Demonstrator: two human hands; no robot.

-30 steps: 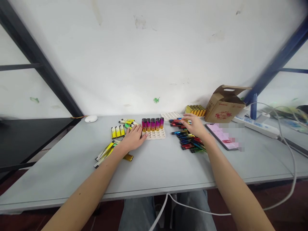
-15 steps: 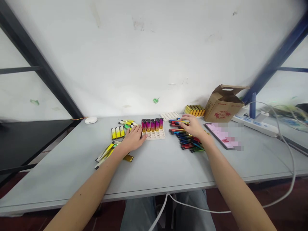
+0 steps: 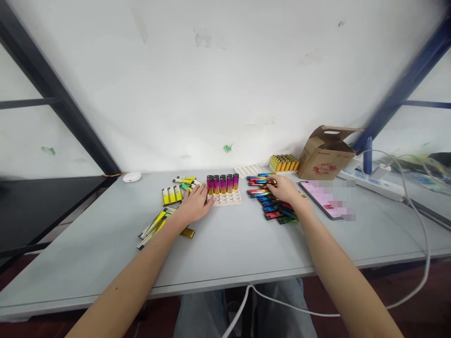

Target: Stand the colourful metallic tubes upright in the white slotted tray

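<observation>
My left hand (image 3: 194, 203) lies on the table with its fingers stretched out, against the left edge of a white tray with holes (image 3: 229, 198). Two rows of purple-and-gold lighters (image 3: 222, 184) stand upright at the back of that tray. My right hand (image 3: 286, 188) is over a pile of red, blue and green lighters (image 3: 269, 203), fingers pinched round a shiny gold-ended lighter (image 3: 272, 181). Yellow-and-white lighters (image 3: 172, 195) lie left of my left hand, and more of them (image 3: 154, 227) lie near its wrist. A gold lighter (image 3: 188, 233) pokes out beneath my left forearm.
Another white tray (image 3: 247, 171) stands by the wall, beside a block of upright gold lighters (image 3: 284, 163). An open cardboard box (image 3: 326, 157), a phone (image 3: 319, 199) and a power strip (image 3: 375, 182) are on the right. A white case (image 3: 132, 177) sits back left; a white cable (image 3: 427, 234) loops down.
My right hand has lowered slightly, and its fingers have closed round a gold-ended lighter, turning its end. My left hand stays by the tray.
</observation>
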